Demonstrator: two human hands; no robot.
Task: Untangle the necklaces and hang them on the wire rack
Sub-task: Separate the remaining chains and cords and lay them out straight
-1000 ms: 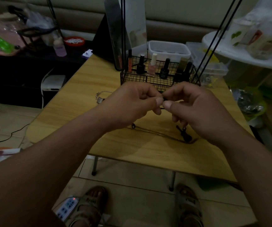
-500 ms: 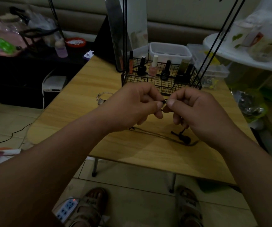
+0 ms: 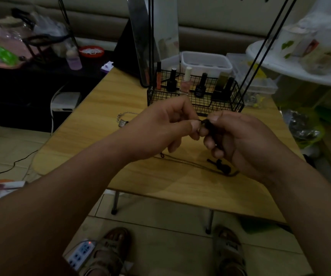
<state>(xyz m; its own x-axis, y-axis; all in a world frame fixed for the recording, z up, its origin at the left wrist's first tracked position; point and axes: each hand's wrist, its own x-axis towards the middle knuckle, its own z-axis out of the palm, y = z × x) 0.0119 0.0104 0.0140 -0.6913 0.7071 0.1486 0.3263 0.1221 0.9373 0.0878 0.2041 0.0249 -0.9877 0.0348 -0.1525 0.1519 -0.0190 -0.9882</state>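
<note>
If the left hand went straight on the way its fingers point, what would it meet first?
Most likely the right hand: the left hand points at it, and both pinch one dark necklace piece between them.

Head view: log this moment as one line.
phase: untangling | left hand: pinches thin dark cord necklace | right hand: pinches same cord | black pendant: lies on wooden table | silver chain necklace: on table

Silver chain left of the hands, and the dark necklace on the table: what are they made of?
Silver chain: looks metal, pale glinting bead links. Dark necklace: thin matte cord, perhaps string or leather; dim light leaves it open.
</note>
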